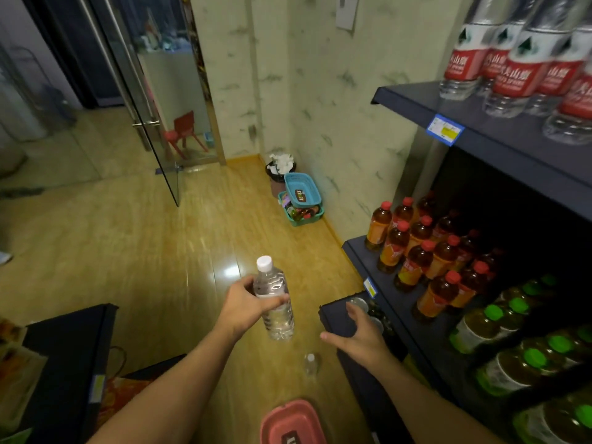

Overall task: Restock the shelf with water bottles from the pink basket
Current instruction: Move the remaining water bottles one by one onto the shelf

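The left hand (246,304) gripped a water bottle (275,302); the right hand (358,334), open, rested on the low shelf (333,318). Another bottle (310,364) lay below, near the pink basket (290,423); restocking looked unfinished.

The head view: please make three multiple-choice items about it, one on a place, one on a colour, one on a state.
1. Where is the pink basket?
A. on the floor below the hands
B. on the top shelf
C. beside the glass door

2. What colour is the cap of the clear water bottle?
A. red
B. green
C. white

3. What is the left hand doing?
A. hanging idle
B. holding the bottle
C. pressing the wall

Answers:
1 A, it shows at the bottom edge on the wooden floor.
2 C, the cap is white.
3 B, its fingers wrap the bottle, while the right hand is open.
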{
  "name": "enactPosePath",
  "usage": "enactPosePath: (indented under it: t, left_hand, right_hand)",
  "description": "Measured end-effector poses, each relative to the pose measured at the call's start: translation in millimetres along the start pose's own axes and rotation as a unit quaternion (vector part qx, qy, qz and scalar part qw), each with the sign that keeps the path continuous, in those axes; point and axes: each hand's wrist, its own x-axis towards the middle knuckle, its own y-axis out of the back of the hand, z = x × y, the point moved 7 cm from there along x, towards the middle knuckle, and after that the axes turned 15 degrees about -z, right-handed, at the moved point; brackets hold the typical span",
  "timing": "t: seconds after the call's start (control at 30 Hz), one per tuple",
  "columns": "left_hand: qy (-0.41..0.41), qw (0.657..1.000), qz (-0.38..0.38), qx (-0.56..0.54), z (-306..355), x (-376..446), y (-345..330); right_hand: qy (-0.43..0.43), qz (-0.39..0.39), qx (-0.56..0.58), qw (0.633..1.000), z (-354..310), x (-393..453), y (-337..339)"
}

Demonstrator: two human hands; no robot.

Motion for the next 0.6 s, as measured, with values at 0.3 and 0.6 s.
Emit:
enactPosePath:
  t: [0.3,0.6]
  left_hand:
    - [-0.110,0.993,-0.006,-0.033,152,45,41]
    - [-0.132,0.985,-0.095,-0.065,286,65,61]
  right_hand:
    - [0.068,0.006,-0.006,0.998,-83,10,40]
    - [0.178,0.005,-0.009,0.984,-217,11,90]
